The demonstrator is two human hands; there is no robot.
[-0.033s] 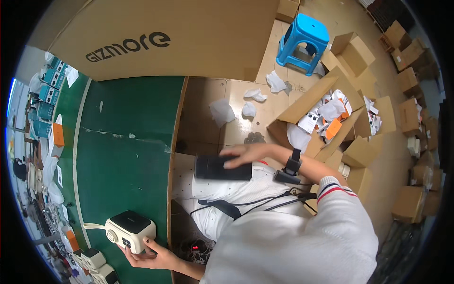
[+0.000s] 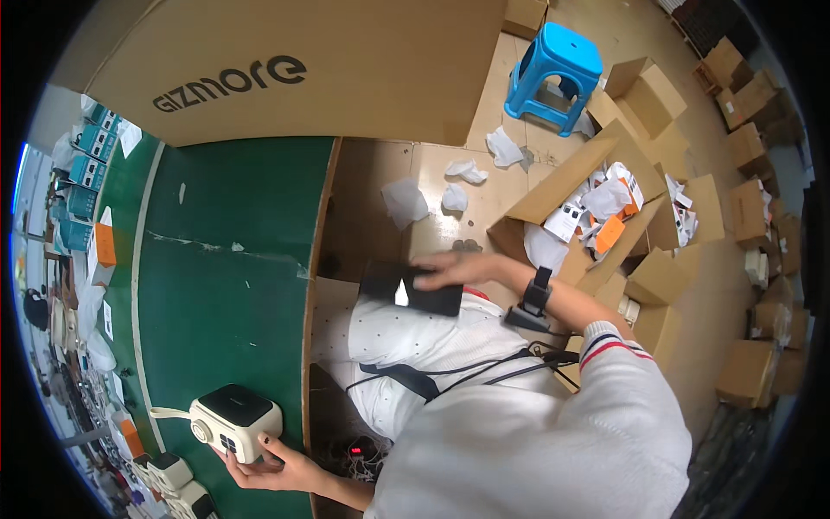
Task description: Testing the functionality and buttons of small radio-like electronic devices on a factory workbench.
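Observation:
At the near left of the green table (image 2: 233,199) stands a cream box-shaped device (image 2: 251,426) with a black top, a round dial, a dark button pad and a wrist strap. My left hand (image 2: 278,468) is closed round its near corner, thumb on the side and fingers below the front. Over my lap, my right hand (image 2: 458,270), blurred by motion, grips the right end of a flat black rectangular thing (image 2: 380,284). A small white pointed patch shows on that thing; its exact kind is not clear.
A large brown carton (image 2: 346,104) stands across the table's far end. Teal boxes (image 2: 82,201) and an orange-and-white box (image 2: 103,251) line the left side. Right of me are open cartons (image 2: 536,203) of packaging, a blue stool (image 2: 553,73) and crumpled white paper (image 2: 405,203) on the floor.
The black rectangular thing has tilted and shifted slightly away from me with my right hand, and a white patch now shows on it. My left hand keeps its hold on the cream device.

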